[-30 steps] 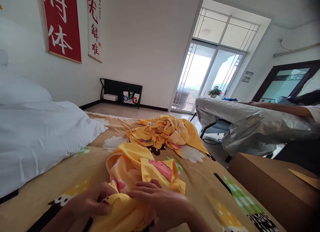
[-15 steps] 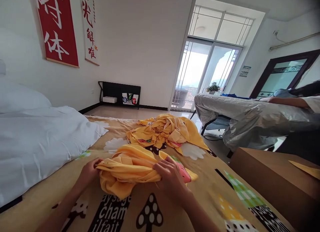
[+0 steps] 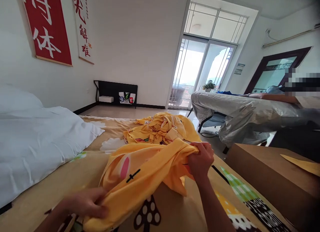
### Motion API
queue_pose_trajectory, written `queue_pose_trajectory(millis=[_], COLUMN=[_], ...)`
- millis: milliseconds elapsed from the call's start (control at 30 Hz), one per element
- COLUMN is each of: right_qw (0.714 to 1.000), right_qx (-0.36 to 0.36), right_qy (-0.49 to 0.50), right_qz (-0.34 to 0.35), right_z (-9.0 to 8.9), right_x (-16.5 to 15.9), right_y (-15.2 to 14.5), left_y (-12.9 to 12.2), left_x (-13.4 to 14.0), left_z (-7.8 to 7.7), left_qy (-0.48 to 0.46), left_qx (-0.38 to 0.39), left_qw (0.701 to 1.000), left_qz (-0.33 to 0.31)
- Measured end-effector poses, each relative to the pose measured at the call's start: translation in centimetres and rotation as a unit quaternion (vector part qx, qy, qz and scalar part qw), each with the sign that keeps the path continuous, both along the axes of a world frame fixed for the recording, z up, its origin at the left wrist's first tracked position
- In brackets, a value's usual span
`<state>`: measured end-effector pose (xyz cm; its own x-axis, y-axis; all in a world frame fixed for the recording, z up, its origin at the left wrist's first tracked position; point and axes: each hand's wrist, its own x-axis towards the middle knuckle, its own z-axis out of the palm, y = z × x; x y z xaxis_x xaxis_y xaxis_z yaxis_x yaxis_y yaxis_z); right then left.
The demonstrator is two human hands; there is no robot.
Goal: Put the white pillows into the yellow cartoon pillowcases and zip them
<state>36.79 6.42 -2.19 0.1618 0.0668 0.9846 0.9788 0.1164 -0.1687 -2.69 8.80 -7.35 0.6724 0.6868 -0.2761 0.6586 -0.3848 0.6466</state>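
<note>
A yellow printed cloth [image 3: 140, 175] is stretched slantwise between my two hands above the bed. A pink patch and a black cross-shaped mark show on it; what kind of item it is I cannot make out. My right hand [image 3: 202, 158] is closed in a fist round its upper right end. At the lower left end my left hand [image 3: 86, 202], slightly blurred, pinches the cloth's edge between thumb and fingers. Just beyond lies a crumpled heap of similar yellow cloth [image 3: 160, 127], its prints partly folded out of sight.
Patterned brown bedding [image 3: 97, 158] spreads under the cloth, with a white quilt [image 3: 50, 148] at left. A cardboard box [image 3: 265, 168] stands at right, a yellow piece on top. Behind it, a person's arm [image 3: 277, 98] rests on a table with a silvery cover [image 3: 230, 108].
My right hand has moved right and up, my left hand down and toward me. The bunched yellow cloth is now pulled out long between them. The view has shifted slightly.
</note>
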Motion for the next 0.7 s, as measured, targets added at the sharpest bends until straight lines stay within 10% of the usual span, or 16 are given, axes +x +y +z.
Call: queue_pose_trajectory(millis=[233, 333, 433, 600, 700], right_qw=[0.996, 0.998, 0.994, 0.976, 0.972], right_qx=[0.079, 0.047, -0.021, -0.13, -0.157], right_qy=[0.01, 0.017, 0.077, 0.15, 0.137], right_qz=[-0.029, -0.043, -0.075, -0.093, -0.107], right_z=[0.7, 0.2, -1.0, -3.1, -4.0], right_x=[0.4, 1.0, 2.6, 4.8, 4.8], right_y=[-1.1, -0.3, 1.3, 3.1, 3.5], left_y=[1.6, 3.7, 3.1, -1.4, -2.4], left_x=[1.4, -0.1, -0.2, 3.8, 5.9], left_z=[-1.9, -3.2, -3.8, -4.8, -5.2], left_qy=[-0.055, -0.085, -0.126, -0.042, 0.035], left_qx=[0.098, 0.371, 0.532, 0.334, 0.202], left_qw=[0.991, 0.889, 0.802, 0.938, 0.974], left_qz=[0.069, 0.255, 0.241, -0.076, -0.098])
